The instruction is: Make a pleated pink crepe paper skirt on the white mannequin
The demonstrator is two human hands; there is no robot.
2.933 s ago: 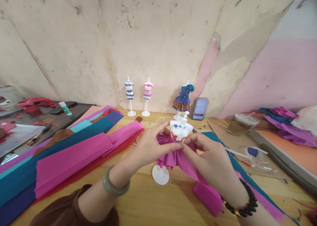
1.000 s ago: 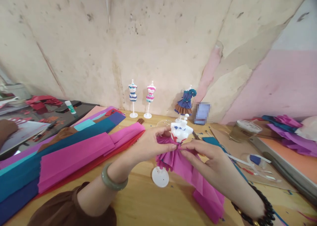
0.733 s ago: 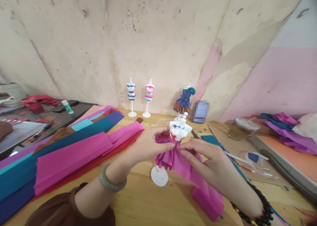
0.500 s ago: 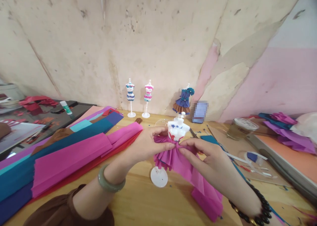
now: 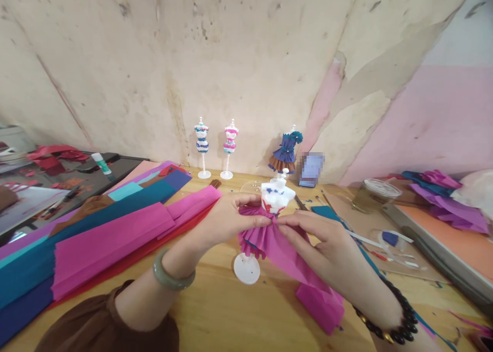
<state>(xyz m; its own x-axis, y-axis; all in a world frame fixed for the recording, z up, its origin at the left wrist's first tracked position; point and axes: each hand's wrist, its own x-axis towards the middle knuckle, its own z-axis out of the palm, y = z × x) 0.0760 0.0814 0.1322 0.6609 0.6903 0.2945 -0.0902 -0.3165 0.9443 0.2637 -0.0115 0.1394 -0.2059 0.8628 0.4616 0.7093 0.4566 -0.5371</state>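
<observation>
A small white mannequin (image 5: 276,196) on a round white base (image 5: 247,268) stands tilted in the middle of the wooden table (image 5: 231,311). Pleated magenta crepe paper (image 5: 265,238) is wrapped round its waist like a skirt, and the loose strip trails down to the right onto the table. My left hand (image 5: 227,221) pinches the pleats against the waist from the left. From the right, my right hand (image 5: 318,239) pinches the paper at the same spot with thumb and forefinger.
Folded crepe sheets (image 5: 103,234) in pink, teal and blue lie at the left. Three small dressed mannequins (image 5: 202,147) stand by the wall beside a phone (image 5: 311,169). A lidded cup (image 5: 372,195), tape and paper scraps are at the right, next to a tray (image 5: 442,234).
The pleated skirt has been gathered further round the mannequin's waist; my right hand has shifted its pinch along the strip. The view shifted slightly.
</observation>
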